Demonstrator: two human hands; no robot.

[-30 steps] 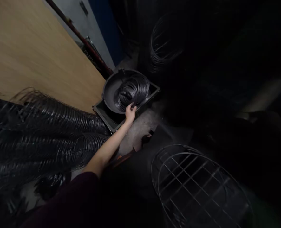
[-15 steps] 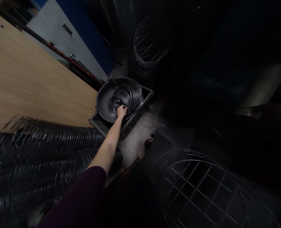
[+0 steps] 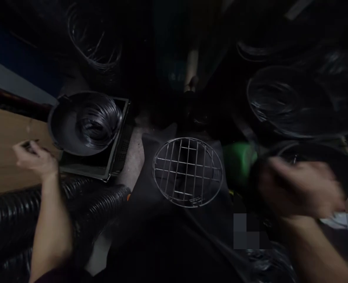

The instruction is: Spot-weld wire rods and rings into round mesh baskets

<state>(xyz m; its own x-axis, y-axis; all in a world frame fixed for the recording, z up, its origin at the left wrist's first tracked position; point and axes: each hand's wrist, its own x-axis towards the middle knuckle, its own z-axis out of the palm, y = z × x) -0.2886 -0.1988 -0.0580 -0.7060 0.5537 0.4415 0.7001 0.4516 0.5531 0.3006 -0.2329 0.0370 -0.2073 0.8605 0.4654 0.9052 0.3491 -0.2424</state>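
1. A thin dark wire ring (image 3: 29, 144) is pinched in the fingers of the left hand (image 3: 35, 159), over the pale wooden board (image 3: 3, 157), just left of the round black basin (image 3: 62, 125).
2. The basin holds a glossy bundle of coiled wire rings (image 3: 99, 120) and sits in a dark rectangular tray (image 3: 115, 157).
3. A round, domed wire grille (image 3: 187, 171) of crossed bars lies centre.
4. The right hand (image 3: 297, 186) is blurred beside a green rounded object (image 3: 239, 163); whether it grips anything cannot be told.
5. Ribbed black coils (image 3: 97, 204) lie below the left forearm.
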